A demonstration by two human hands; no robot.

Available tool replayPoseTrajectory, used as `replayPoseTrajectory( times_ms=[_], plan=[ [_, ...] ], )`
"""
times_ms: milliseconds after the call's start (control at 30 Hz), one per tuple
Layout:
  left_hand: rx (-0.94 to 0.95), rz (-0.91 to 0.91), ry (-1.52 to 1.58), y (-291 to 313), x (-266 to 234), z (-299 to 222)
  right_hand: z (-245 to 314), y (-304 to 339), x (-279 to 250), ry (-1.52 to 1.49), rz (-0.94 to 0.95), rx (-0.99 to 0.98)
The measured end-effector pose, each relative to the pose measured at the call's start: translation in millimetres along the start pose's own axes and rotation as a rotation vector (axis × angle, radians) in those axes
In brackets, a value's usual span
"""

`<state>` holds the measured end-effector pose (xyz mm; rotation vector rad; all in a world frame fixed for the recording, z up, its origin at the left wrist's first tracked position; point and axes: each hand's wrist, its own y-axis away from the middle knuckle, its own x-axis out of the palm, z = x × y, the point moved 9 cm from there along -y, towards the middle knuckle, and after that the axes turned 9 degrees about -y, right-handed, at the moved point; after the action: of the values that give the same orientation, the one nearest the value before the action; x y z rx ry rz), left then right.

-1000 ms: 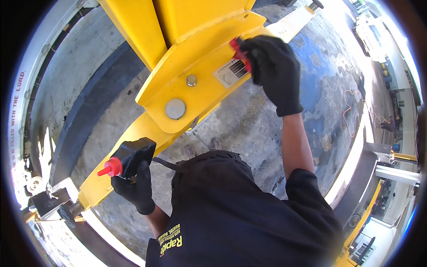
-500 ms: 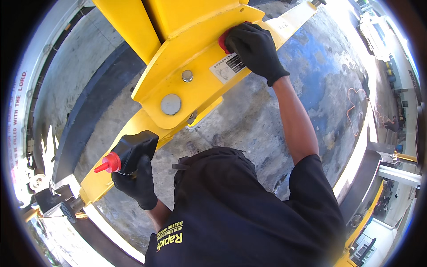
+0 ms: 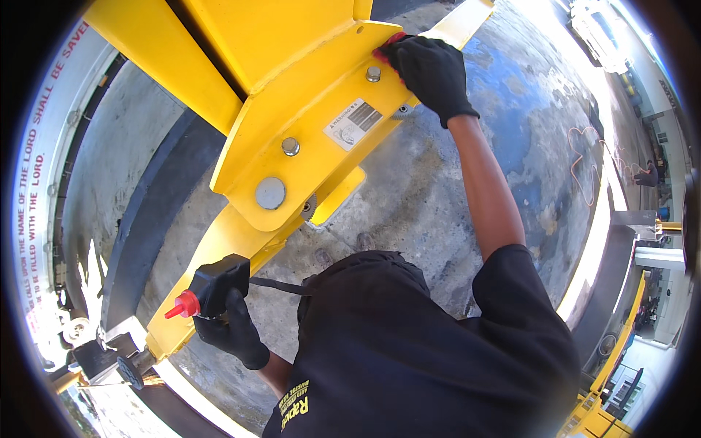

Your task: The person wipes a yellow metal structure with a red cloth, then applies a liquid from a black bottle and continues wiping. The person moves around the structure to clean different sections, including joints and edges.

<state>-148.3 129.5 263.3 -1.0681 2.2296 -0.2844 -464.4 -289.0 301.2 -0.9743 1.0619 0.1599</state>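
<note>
My right hand point(image 3: 432, 77), in a black glove, is closed on a red cloth point(image 3: 387, 48), which shows at its fingertips. It presses the cloth to the far right end of a yellow steel lift carriage point(image 3: 314, 109), just beyond a bolt head point(image 3: 373, 74). Lower on the left, my gloved left hand point(image 3: 235, 336) grips a black bottle point(image 3: 223, 283) with a red pointed cap point(image 3: 184, 304), tilted so its nozzle points left. A warning label point(image 3: 352, 124), a second bolt head point(image 3: 290, 147) and a large round pin point(image 3: 270, 193) are on the carriage face.
A yellow lift arm point(image 3: 212, 248) extends down to the lower left, ending near a round pad point(image 3: 131, 371). Toothed gears point(image 3: 309, 207) show under the carriage edge. Stained concrete floor point(image 3: 409, 190) lies below. An orange hose point(image 3: 577, 160) is on the right, with a distant person point(image 3: 646, 174) beyond.
My right hand has slid the cloth across to the carriage's right end, uncovering a bolt head. My left hand still holds the bottle. The whole view has shifted a little.
</note>
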Motion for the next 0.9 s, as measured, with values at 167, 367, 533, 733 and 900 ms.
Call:
replayPoseTrajectory(
  times_ms=[167, 367, 533, 733, 900],
  plan=[
    [-0.01, 0.058, 0.091, -0.9, 8.7, -4.8, -66.0, -3.1, 21.8, -0.44, 0.041, 0.258],
    [-0.032, 0.057, 0.076, -5.3, 26.5, -13.0, -26.5, 18.8, 23.2, -0.745, 0.025, 0.356],
    [0.096, 0.082, 0.033, -7.8, 34.3, -23.4, -68.1, 51.9, 30.6, -0.531, -0.318, 0.512],
    [-0.025, 0.121, 0.188, -9.4, 58.3, -29.7, 56.7, 102.5, -5.2, -0.435, -0.582, -0.077],
    [0.103, 0.133, 0.007, -9.9, 62.7, -51.2, -14.6, 97.6, -7.8, -0.43, -0.642, 0.31]
  ],
)
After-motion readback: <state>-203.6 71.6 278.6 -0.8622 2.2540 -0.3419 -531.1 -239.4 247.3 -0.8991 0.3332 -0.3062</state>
